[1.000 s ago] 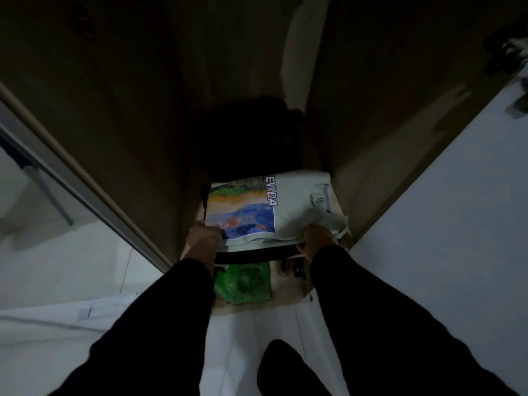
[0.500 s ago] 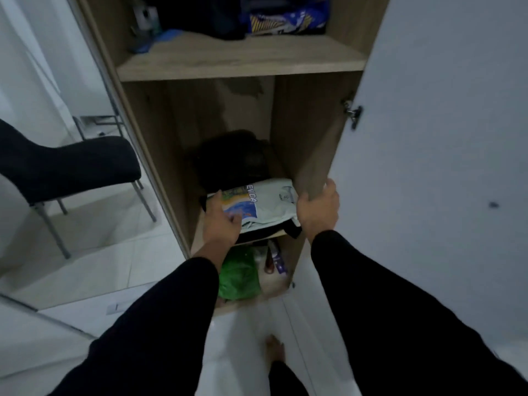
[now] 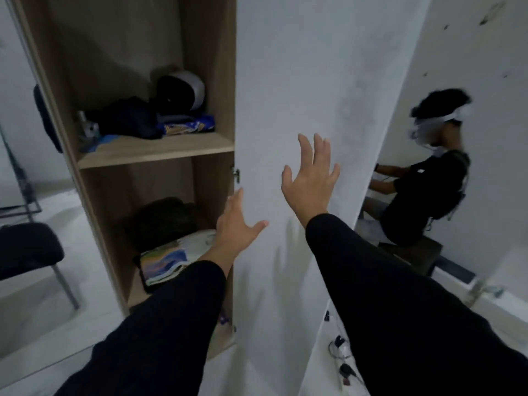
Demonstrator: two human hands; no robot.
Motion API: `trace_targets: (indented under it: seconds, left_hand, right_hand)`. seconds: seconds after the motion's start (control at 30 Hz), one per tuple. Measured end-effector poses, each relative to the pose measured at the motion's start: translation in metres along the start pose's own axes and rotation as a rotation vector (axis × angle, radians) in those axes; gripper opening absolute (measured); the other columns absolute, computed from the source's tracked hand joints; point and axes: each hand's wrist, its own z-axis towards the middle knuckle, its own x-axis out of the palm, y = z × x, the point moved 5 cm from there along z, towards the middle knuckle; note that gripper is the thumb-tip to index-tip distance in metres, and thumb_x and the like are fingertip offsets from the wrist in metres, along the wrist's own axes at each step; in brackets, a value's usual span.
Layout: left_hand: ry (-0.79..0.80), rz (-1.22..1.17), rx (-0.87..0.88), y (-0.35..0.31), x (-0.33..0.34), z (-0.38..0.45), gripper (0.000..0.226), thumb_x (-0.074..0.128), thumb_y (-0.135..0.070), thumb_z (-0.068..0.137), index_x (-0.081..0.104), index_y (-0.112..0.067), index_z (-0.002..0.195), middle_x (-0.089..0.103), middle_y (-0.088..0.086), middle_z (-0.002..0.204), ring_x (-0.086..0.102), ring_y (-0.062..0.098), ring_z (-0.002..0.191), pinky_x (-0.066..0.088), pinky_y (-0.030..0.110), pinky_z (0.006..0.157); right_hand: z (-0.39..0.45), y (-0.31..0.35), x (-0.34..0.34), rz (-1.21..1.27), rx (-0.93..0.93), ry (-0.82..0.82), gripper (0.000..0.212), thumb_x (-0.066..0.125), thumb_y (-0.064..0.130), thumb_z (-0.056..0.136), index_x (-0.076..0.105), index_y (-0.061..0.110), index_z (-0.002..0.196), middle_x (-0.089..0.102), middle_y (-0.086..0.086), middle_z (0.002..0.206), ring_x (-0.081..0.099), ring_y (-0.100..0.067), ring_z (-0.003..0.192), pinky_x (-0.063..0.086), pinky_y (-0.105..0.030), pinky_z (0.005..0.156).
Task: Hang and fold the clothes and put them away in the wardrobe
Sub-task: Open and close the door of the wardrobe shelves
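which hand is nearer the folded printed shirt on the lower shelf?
Left. The left hand hangs open just up and right of the folded printed shirt, at the door's edge. The right hand is farther right and higher, spread open against the white wardrobe door.

white door, black sleeves.

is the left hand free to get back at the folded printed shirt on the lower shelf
Probably yes. The left hand is open and holds nothing, the folded printed shirt lies just below it at the shelf front, and the white door stands off to the right.
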Motion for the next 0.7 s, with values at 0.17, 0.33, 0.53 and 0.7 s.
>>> trace_targets:
  seconds: [0.17, 0.33, 0.53, 0.7]
  left_hand:
    - [0.021, 0.043, 0.136, -0.084, 0.042, 0.003, 0.108, 0.068, -0.062, 0.071, 0.002, -0.031, 0.150, 0.007, -0.007, 0.159, 0.013, 0.018, 0.146, 0.025, 0.048, 0.115]
    - [0.030, 0.057, 0.136, -0.149, 0.093, 0.008, 0.123, 0.065, -0.072, 0.065, -0.012, -0.027, 0.149, -0.009, -0.007, 0.159, -0.001, 0.017, 0.148, 0.009, 0.047, 0.118]
    - [-0.057, 0.136, 0.158, -0.194, 0.128, 0.005, 0.121, 0.062, -0.064, 0.075, -0.024, -0.018, 0.146, -0.022, -0.003, 0.157, -0.014, 0.016, 0.146, 0.000, 0.046, 0.117]
    - [-0.124, 0.220, 0.067, -0.201, 0.130, 0.012, 0.110, 0.060, -0.052, 0.083, -0.022, -0.016, 0.147, -0.020, -0.001, 0.157, -0.010, 0.019, 0.147, 0.007, 0.049, 0.117]
  right_hand:
    - [0.034, -0.038, -0.055, -0.098, -0.078, -0.122, 0.066, 0.053, 0.028, 0.085, 0.030, 0.027, 0.147, 0.018, -0.006, 0.158, 0.012, -0.025, 0.147, 0.011, -0.065, 0.109]
    - [0.065, -0.080, -0.088, -0.145, -0.178, -0.143, 0.071, 0.052, 0.032, 0.084, 0.026, 0.027, 0.149, 0.018, -0.004, 0.159, 0.012, -0.025, 0.147, 0.009, -0.066, 0.109]
    - [0.093, -0.123, -0.100, -0.182, -0.243, -0.075, 0.071, 0.047, 0.036, 0.092, 0.013, 0.024, 0.152, 0.010, 0.001, 0.161, 0.005, -0.021, 0.148, 0.010, -0.064, 0.111]
    - [0.099, -0.138, -0.090, -0.144, -0.294, -0.017, 0.066, 0.040, 0.038, 0.097, 0.008, 0.022, 0.153, 0.006, 0.004, 0.161, 0.001, -0.019, 0.149, 0.001, -0.059, 0.113]
